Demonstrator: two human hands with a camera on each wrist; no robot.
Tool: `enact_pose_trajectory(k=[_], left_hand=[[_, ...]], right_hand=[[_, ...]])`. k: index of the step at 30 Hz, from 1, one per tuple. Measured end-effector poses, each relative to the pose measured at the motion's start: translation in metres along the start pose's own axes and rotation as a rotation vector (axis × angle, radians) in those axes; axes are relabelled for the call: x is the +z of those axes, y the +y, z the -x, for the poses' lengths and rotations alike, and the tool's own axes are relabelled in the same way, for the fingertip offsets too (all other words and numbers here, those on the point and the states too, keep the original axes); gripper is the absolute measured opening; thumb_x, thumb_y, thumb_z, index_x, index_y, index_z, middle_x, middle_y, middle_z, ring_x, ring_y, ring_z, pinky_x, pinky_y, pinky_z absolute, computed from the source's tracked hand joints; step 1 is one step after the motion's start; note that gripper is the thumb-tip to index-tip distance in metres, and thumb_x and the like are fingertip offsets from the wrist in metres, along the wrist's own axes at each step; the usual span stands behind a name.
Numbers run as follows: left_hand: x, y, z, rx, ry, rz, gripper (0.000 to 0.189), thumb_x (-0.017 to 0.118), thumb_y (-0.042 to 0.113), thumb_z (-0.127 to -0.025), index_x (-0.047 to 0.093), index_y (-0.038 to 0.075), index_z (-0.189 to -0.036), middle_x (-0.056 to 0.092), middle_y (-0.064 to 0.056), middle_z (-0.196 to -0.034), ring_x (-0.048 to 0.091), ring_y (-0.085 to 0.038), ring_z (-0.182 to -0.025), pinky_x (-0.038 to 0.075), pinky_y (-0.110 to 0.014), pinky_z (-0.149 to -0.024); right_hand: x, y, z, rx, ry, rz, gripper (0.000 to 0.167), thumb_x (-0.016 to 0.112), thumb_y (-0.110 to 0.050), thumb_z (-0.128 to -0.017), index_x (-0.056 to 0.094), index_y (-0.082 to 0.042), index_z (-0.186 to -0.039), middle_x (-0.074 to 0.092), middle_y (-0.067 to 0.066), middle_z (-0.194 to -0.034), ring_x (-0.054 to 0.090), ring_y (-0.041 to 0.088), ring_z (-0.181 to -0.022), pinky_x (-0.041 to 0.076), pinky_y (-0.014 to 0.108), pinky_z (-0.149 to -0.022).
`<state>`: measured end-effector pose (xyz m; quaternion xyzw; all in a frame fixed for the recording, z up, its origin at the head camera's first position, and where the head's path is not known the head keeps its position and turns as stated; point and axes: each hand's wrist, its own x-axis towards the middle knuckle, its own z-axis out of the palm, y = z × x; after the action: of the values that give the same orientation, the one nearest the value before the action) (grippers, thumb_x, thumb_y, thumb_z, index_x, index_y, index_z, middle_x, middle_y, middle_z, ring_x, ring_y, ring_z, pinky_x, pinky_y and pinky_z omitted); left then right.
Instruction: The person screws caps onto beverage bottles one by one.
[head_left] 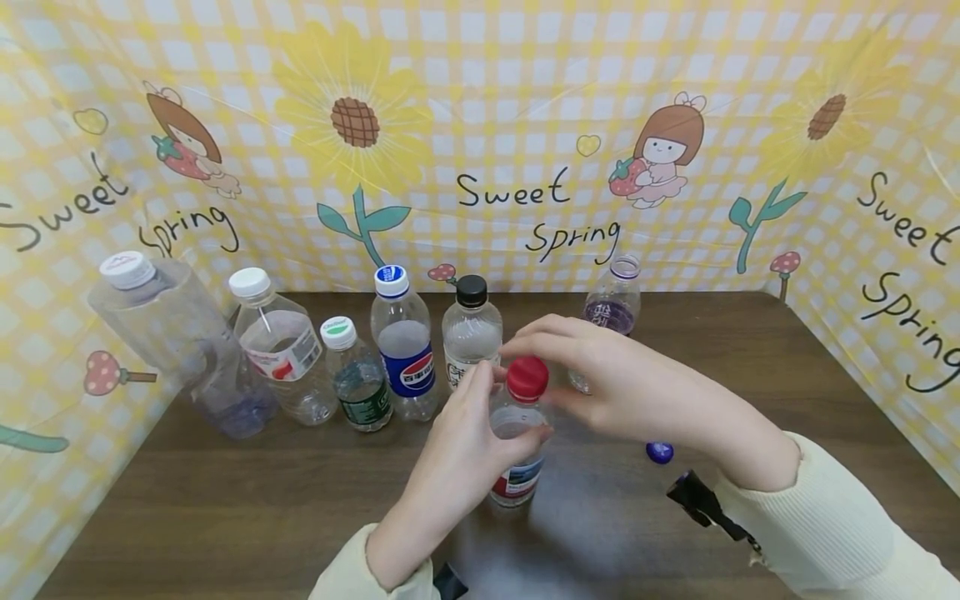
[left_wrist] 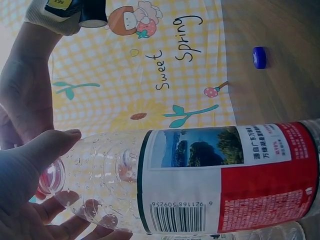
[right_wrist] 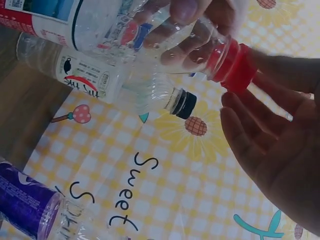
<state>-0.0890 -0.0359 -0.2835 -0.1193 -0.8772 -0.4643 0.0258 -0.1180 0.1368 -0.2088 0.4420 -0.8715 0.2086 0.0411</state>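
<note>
A clear plastic bottle (head_left: 517,446) with a red screw cap (head_left: 528,379) stands upright in front of me. Its label (left_wrist: 235,180) is red and white with a landscape picture. My left hand (head_left: 465,442) grips it around the upper part, thumb on the near side. At the red cap, my right hand (head_left: 622,379) has its thumb on one side and bent fingers reaching round the other, pinching it loosely. In the right wrist view, two fingertips of that hand (right_wrist: 280,135) extend past the cap. Part of the bottle's neck is hidden by my left fingers.
Left of the bottle stand several capped bottles, among them a Pepsi bottle (head_left: 405,367), a black-capped bottle (head_left: 472,329) and a tall greyish bottle (head_left: 161,312). An uncapped purple-labelled bottle (head_left: 615,296) is behind my right hand. A loose purple cap (head_left: 660,452) lies on the brown table (head_left: 225,508).
</note>
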Motion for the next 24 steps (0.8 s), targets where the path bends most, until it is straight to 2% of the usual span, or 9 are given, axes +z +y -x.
enact_pose_trajectory(k=[2, 5, 12, 19, 24], left_hand=[[-0.0002, 0.0000, 0.0001, -0.004, -0.001, 0.004, 0.050, 0.079, 0.026, -0.078, 0.050, 0.011, -0.116, 0.056, -0.006, -0.122, 0.054, -0.028, -0.120, 0.051, -0.048, -0.095], [0.0001, -0.0003, -0.0001, -0.007, 0.000, 0.006, 0.050, 0.079, 0.024, -0.078, 0.050, 0.011, -0.116, 0.056, -0.005, -0.122, 0.054, -0.028, -0.120, 0.051, -0.049, -0.096], [0.0005, 0.0003, 0.0003, -0.020, -0.003, 0.013, 0.052, 0.079, 0.021, -0.078, 0.050, 0.014, -0.120, 0.054, -0.004, -0.123, 0.055, -0.027, -0.120, 0.051, -0.047, -0.097], [0.0008, -0.0001, 0.0004, 0.005, 0.005, -0.011, 0.052, 0.079, 0.023, -0.078, 0.049, 0.013, -0.119, 0.055, -0.006, -0.122, 0.056, -0.026, -0.118, 0.053, -0.046, -0.094], [0.0005, 0.0001, 0.0004, 0.000, 0.002, -0.009, 0.051, 0.079, 0.023, -0.078, 0.050, 0.013, -0.117, 0.055, -0.006, -0.122, 0.055, -0.026, -0.118, 0.053, -0.046, -0.094]], right_hand=[[-0.0004, 0.0010, 0.0003, -0.040, -0.016, -0.008, 0.045, 0.061, 0.012, -0.081, 0.062, -0.008, -0.121, 0.061, 0.000, -0.122, 0.056, 0.014, -0.114, 0.052, 0.034, -0.095], [-0.0004, 0.0015, 0.0002, -0.047, -0.027, -0.002, 0.048, 0.055, 0.016, -0.081, 0.063, -0.009, -0.122, 0.061, 0.000, -0.122, 0.056, 0.015, -0.117, 0.051, 0.036, -0.097], [-0.0004, 0.0017, 0.0003, -0.033, -0.032, 0.027, 0.049, 0.053, 0.017, -0.080, 0.064, -0.010, -0.119, 0.063, 0.000, -0.114, 0.057, 0.014, -0.108, 0.053, 0.034, -0.091], [-0.0001, 0.0001, -0.0017, 0.011, -0.016, 0.018, 0.036, 0.066, 0.001, -0.085, 0.065, -0.011, -0.119, 0.064, 0.000, -0.106, 0.057, 0.009, -0.095, 0.053, 0.028, -0.080], [0.0010, 0.0000, -0.0021, 0.026, -0.001, 0.007, 0.030, 0.069, -0.009, -0.086, 0.067, -0.013, -0.116, 0.062, -0.001, -0.100, 0.055, 0.008, -0.087, 0.052, 0.026, -0.075]])
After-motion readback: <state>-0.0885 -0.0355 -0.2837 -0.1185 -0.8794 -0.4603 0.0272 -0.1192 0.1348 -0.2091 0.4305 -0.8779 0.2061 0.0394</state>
